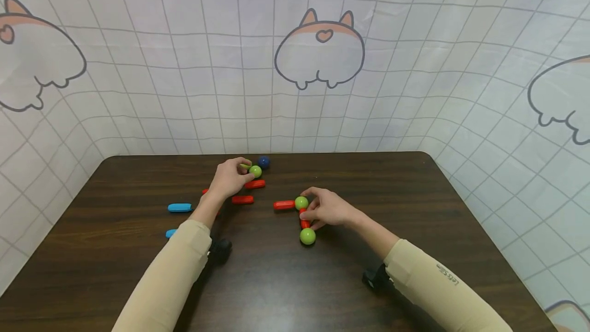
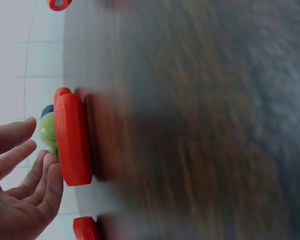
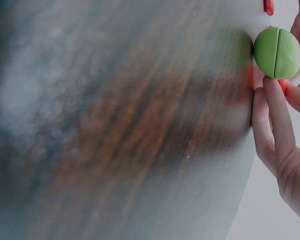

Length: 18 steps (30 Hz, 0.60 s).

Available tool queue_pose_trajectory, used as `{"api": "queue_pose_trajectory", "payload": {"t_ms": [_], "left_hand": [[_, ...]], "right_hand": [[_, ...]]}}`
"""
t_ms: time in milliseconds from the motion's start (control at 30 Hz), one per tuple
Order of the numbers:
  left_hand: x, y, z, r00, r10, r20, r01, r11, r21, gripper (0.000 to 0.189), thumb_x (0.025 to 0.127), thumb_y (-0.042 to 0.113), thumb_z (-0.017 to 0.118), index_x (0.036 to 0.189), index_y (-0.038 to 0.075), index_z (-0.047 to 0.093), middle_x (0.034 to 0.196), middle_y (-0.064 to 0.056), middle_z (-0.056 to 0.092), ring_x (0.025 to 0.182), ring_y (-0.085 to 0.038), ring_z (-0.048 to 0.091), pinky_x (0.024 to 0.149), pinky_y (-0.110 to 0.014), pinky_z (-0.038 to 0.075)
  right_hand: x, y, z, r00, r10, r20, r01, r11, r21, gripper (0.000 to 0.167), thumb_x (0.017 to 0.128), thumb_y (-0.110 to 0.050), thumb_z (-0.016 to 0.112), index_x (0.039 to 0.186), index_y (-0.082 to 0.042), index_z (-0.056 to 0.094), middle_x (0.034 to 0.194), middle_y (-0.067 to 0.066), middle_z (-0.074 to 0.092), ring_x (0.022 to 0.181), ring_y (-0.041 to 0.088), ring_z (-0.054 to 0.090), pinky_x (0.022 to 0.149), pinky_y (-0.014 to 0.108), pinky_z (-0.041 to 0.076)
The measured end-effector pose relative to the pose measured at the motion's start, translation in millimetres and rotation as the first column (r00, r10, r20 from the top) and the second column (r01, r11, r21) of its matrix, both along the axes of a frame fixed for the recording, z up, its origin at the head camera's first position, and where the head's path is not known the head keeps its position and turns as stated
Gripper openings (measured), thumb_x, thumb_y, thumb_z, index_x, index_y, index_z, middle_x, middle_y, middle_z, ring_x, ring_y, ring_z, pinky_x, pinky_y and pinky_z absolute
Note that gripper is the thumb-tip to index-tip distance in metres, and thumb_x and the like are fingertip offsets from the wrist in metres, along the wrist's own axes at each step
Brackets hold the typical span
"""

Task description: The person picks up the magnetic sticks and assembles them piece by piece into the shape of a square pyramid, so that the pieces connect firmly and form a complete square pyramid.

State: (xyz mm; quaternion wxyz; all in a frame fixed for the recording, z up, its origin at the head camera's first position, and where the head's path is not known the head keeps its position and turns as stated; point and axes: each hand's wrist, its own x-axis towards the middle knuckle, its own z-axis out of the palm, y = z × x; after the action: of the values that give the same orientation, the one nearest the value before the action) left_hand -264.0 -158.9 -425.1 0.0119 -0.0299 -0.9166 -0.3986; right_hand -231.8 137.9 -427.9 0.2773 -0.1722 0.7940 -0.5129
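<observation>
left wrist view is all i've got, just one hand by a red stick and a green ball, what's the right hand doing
Observer: The right hand is pinching a red stick, off to the right in the head view.
Operator: ok does that stick have anything at its ends
Observer: Yes, there's a green ball at each end, one near and one far.
Operator: any sticks that aren't red
Observer: Two blue sticks lie to the left in the head view.
</observation>
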Motion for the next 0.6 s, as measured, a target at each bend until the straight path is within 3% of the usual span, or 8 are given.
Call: {"api": "queue_pose_trajectory", "payload": {"t_ms": [233,400,600], "left_hand": [[-6.2,2.3,-4.2,1.0,-0.006,0.006,0.006,1.0,-0.015,0.043,0.099,0.018,0.071,0.14,0.006,0.063,0.118,-0.021,0.066,0.104,-0.035,0.062,0.087,-0.048,0.052],[-9.5,-2.5,-6.9,1.0,0.021,0.008,-0.021,1.0,-0.008,0.037,0.098,0.02,0.073,0.132,0.006,0.067,0.12,-0.022,0.064,0.109,-0.037,0.059,0.089,-0.049,0.051],[-12.3,-5.3,-7.5,0.998,0.058,-0.015,-0.059,0.997,-0.044,0.039,0.095,0.028,0.076,0.123,0.002,0.066,0.114,-0.019,0.063,0.102,-0.034,0.058,0.086,-0.046,0.05]], "right_hand": [[-0.7,-0.6,0.5,1.0,0.011,-0.015,-0.011,1.0,0.006,0.061,0.094,-0.004,0.074,0.147,0.002,0.045,0.098,0.02,0.064,0.078,0.028,0.072,0.071,0.04,0.062],[-3.1,-2.5,-0.2,1.0,0.008,-0.018,-0.008,1.0,0.007,0.061,0.094,-0.004,0.074,0.147,0.001,0.045,0.098,0.019,0.064,0.077,0.027,0.071,0.07,0.039,0.062],[-4.0,-4.4,0.6,1.0,-0.007,-0.006,0.007,1.0,0.002,0.059,0.093,-0.003,0.074,0.145,0.001,0.047,0.098,0.02,0.063,0.075,0.027,0.071,0.07,0.04,0.062]]}}
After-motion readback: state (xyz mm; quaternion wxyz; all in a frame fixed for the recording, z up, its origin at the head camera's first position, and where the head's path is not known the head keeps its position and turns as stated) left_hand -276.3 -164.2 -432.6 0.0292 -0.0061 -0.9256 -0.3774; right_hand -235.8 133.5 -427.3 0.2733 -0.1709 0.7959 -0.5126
